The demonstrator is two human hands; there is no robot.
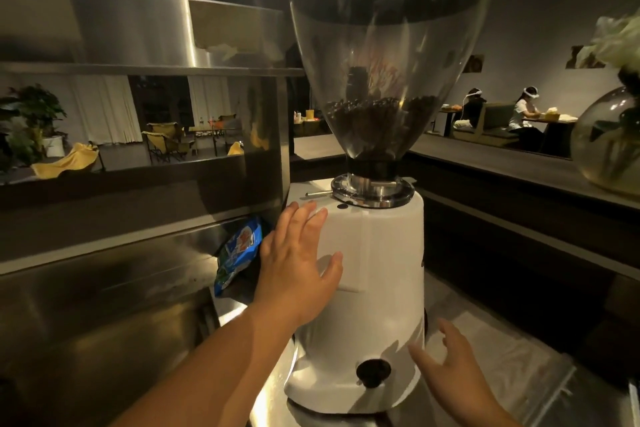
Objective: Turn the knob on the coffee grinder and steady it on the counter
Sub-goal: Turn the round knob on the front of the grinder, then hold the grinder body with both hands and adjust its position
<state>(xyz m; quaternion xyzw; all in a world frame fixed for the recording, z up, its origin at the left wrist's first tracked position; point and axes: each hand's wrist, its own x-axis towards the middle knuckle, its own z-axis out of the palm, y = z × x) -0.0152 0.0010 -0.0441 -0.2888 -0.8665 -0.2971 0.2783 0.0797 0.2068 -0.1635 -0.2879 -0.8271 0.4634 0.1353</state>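
Observation:
A white coffee grinder (377,253) stands on the steel counter (242,315), with a clear hopper (388,55) holding dark beans on top. A black knob (373,372) sits low on its front. My left hand (298,263) lies flat against the grinder's upper left side, fingers spread. Low at the grinder's right side is my right hand (450,371), fingers apart and empty, a short way right of the knob and not touching it. A chrome adjustment collar (372,191) rings the hopper's base.
A blue snack bag (237,253) leans behind my left hand. A steel machine (145,45) fills the left. A round glass vase (609,142) stands on the raised ledge at the right. Two seated people are far off behind it.

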